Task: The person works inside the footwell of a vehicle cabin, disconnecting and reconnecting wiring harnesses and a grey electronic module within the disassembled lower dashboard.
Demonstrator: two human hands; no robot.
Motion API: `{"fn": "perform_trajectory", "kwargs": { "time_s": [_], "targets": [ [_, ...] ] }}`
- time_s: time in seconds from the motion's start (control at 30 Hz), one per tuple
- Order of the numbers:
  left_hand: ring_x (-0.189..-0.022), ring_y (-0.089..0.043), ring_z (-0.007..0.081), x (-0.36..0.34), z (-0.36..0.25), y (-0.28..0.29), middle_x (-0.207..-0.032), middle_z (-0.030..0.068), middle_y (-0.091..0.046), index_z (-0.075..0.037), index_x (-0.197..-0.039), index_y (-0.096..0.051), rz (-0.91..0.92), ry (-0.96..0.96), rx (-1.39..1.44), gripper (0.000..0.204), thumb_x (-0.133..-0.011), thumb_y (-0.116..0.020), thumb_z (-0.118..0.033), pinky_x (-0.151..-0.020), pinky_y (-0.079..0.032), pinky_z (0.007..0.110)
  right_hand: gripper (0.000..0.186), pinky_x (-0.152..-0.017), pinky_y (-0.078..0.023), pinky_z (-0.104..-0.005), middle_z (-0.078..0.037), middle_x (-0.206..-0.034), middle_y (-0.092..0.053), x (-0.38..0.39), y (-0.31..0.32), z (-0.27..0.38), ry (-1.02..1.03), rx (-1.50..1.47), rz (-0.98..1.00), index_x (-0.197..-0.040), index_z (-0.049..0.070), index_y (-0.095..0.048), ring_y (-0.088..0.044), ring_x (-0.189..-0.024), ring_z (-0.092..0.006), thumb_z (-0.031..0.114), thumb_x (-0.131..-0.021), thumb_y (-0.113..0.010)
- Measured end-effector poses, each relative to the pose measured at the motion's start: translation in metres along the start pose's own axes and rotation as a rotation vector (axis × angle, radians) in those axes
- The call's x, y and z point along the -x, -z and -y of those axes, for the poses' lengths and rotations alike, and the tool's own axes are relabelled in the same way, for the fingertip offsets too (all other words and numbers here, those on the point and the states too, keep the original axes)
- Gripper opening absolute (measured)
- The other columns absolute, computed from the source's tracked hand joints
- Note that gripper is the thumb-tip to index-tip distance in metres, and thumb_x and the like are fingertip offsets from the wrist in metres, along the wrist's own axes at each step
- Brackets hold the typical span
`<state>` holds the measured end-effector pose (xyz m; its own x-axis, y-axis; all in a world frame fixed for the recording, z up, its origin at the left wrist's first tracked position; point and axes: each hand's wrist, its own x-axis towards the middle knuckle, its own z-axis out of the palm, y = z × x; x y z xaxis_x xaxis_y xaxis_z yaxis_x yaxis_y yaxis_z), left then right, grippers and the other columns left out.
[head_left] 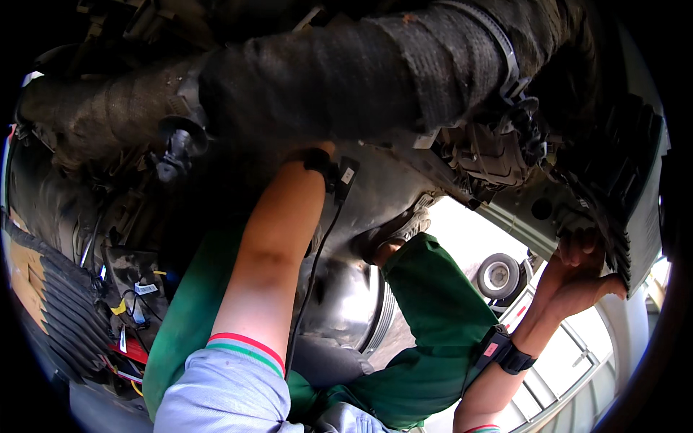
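My left arm reaches up beneath a thick, cloth-wrapped black hose (310,79). My left hand (321,150) is mostly hidden below it, so its fingers cannot be made out. A small black device with a cable (345,175) sits beside that wrist. At the right, my right hand (581,270) has its fingers curled at the lower edge of a black ribbed plastic panel (632,195), gripping it. Another small black device (493,350) is strapped to my right forearm. Metal clamps (509,54) circle the hose, and a dark mechanism (491,155) hangs under its right part.
My green-trousered legs (433,303) bend below, around a dented dark metal housing (332,289). Loose wires and connectors (137,296) lie at the left beside a ribbed mat (54,310). An opening at the right shows a wheel (498,274) outside.
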<state>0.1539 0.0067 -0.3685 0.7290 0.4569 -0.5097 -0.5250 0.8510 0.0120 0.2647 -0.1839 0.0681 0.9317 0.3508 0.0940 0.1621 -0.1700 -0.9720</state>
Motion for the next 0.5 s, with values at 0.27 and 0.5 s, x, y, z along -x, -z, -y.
{"fn": "perform_trajectory", "kwargs": {
  "time_s": [0.27,0.5],
  "targets": [
    [-0.111,-0.061,0.0251,-0.021,-0.001,-0.022,-0.115,0.0093,-0.066,-0.005,-0.12,-0.062,0.073,0.005,-0.006,0.027,-0.098,-0.056,-0.02,-0.099,-0.051,0.038,0.118,-0.053,-0.033,-0.0224,-0.004,-0.079,-0.045,-0.003,0.006,0.0,-0.021,-0.004,0.027,-0.123,-0.007,-0.048,-0.037,-0.06,-0.0116,0.095,-0.067,-0.033],
    [-0.112,-0.061,0.0251,-0.014,-0.005,-0.018,-0.116,0.0092,-0.065,-0.005,-0.12,-0.062,0.083,0.01,-0.004,0.027,-0.098,-0.055,-0.021,-0.099,-0.051,0.038,0.116,-0.054,-0.033,-0.0227,-0.004,-0.081,-0.046,-0.002,0.007,0.0,-0.004,0.017,0.033,-0.12,-0.006,-0.05,-0.038,-0.059,-0.0116,0.095,-0.067,-0.032]
  ]
}}
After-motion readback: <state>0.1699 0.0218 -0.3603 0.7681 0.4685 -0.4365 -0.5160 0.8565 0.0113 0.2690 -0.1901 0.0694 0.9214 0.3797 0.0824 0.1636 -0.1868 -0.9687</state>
